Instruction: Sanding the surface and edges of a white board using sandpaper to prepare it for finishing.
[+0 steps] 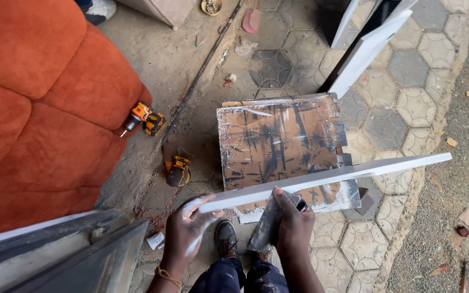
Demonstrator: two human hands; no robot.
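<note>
The left hand (183, 233) curls its fingers around the near end of a long white board (321, 179), which lies across a paint-stained stand (278, 144). The right hand (294, 225) presses a grey sanding pad (267, 225) against the board's edge, fingers wrapped around the pad.

I count two orange-and-black power tools on the ground to my left: a cordless drill (142, 120) farther off and a second tool (178, 171) nearer. One paint-smeared work stand (278, 144) is ahead, and one long white board (327, 179) lies across it. Two white panels (367, 46) lean far right.
</note>
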